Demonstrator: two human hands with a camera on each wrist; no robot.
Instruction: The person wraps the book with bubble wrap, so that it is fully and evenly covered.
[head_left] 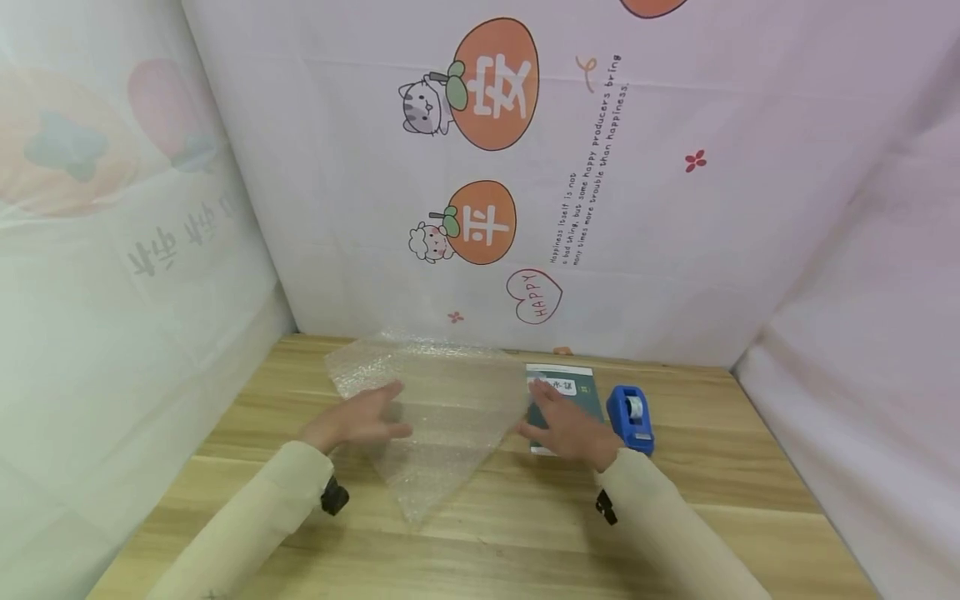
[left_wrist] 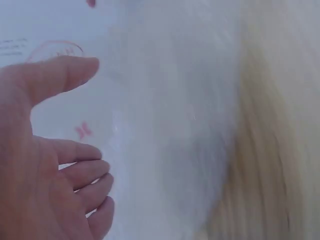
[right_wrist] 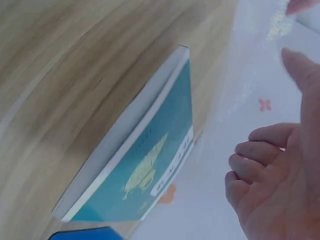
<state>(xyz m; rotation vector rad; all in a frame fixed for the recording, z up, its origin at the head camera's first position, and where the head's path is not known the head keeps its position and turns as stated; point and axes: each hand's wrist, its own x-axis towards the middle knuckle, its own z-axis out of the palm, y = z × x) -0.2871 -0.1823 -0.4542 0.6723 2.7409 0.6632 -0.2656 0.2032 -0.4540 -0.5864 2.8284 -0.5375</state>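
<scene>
Bubble wrap [head_left: 457, 417]: spread over the counter [head_left: 487, 558] between both hands, askew — one corner toward the person; long axis unclear; clear, shiny, crinkled.
Left hand [head_left: 363, 417]: nearer, overlapping the wrap's left edge; fingers relaxed, thumb apart, gripping nothing — contact unclear.
Right hand [head_left: 566, 425]: near the book [right_wrist: 145, 165]; thumb apart, gripping nothing.

Soft, even light fills the bright head view, glinting off the clear plastic bubble-wrap sheet [head_left: 450, 400] and leaving faint shadows on the pale wooden tabletop [head_left: 510, 542], while the dimmer, bluish left-wrist view smears both and the right-wrist view looks slightly hazy.
</scene>
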